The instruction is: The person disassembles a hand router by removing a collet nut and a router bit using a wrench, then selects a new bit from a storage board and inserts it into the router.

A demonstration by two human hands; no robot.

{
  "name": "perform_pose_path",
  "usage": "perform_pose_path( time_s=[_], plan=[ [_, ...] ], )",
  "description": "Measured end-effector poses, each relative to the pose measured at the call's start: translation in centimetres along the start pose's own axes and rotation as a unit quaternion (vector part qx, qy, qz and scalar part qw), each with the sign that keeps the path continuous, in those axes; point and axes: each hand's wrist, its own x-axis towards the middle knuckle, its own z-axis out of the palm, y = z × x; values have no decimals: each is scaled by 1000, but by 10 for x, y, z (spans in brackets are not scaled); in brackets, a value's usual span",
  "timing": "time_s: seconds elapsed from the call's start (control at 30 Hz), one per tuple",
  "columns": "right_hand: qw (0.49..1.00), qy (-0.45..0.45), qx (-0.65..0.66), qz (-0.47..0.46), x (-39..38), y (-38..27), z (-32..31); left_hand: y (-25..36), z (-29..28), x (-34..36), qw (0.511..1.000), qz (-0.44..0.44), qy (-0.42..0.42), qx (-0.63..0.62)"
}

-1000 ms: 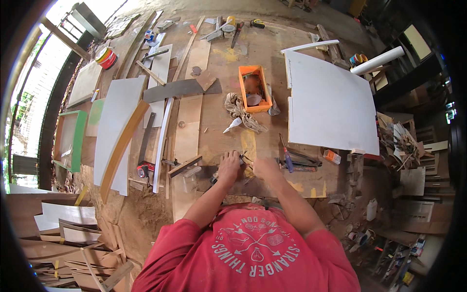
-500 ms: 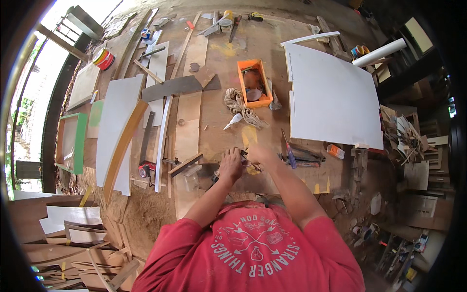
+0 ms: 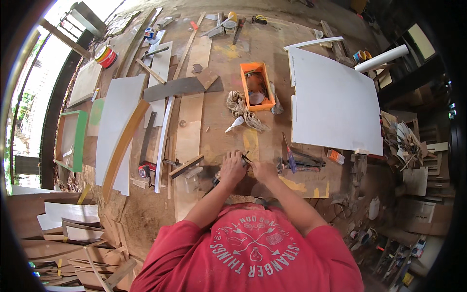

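Observation:
Close in front of my body, my left hand [image 3: 233,168] and my right hand [image 3: 264,171] work side by side at the near edge of the bench. A small, thin dark piece [image 3: 246,156] pokes out between them; its kind is too small to tell. The left fingers are curled over and hide what lies under them. My right hand is closed, its fingertips meeting the dark piece. Just beyond lie a white squeeze bottle [image 3: 235,124] and a twisted beige rag [image 3: 238,103]. Right of my hands is a screwdriver [image 3: 291,158] with a blue handle.
An orange box [image 3: 258,106] of small items stands past the rag. A large white panel [image 3: 335,102] covers the right side. At left lie a curved wooden strip [image 3: 124,151], a white board [image 3: 114,112], a red tape measure [image 3: 146,170] and a black-edged wood block [image 3: 187,166].
My right hand has come back toward my body and settled beside the left one; it was blurred and farther forward before. The view has shifted slightly.

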Motion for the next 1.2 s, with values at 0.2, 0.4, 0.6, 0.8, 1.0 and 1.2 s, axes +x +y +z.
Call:
perform_pose_path(
  time_s=[0.2,0.4,0.6,0.8,1.0,1.2],
  plan=[
    [986,118,90,-76,-4,24,20,5,-9,3,999,-15,-49,20],
    [977,185,104,-9,-43,42,29,7,-9,-3,996,-29,-85,-6],
    [979,165,101,57,-38,39,25,5,-8,-2,1000,6,-14,24],
    [981,179,54,44,-36,35,27,7,0,3,998,-50,-28,22],
    [985,158,43,46,-46,36,28,27,-2,13,983,-157,-87,-50],
    [980,173,92,27,-46,34,25,17,13,10,991,-123,-51,-8]
  ],
)
